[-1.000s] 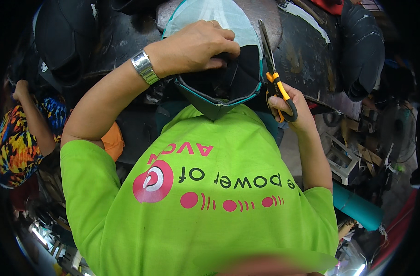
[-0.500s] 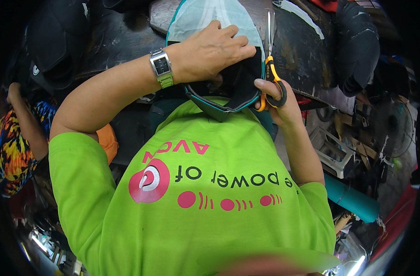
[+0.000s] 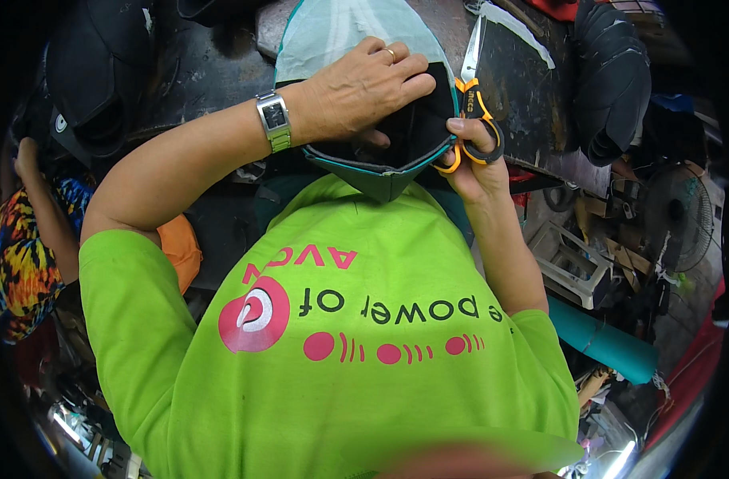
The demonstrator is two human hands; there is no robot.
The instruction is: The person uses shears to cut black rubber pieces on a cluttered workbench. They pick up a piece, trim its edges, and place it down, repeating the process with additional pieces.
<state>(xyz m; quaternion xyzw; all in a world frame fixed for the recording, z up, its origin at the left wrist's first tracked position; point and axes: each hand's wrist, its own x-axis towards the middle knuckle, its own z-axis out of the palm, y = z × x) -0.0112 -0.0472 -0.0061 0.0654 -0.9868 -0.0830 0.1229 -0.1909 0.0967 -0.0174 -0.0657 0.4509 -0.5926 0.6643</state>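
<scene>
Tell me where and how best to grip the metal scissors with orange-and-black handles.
Probably by the looped handles, from the near right: the narrow metal blades point away from that approach, and the right hand holds the loops.

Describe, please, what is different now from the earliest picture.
The right hand moved left, to the right edge of the teal-edged fabric piece; its scissors swung their tips rightward. The left hand rolled, showing the face of the wristwatch. The scissors stayed in hand, the left hand on the piece.
</scene>
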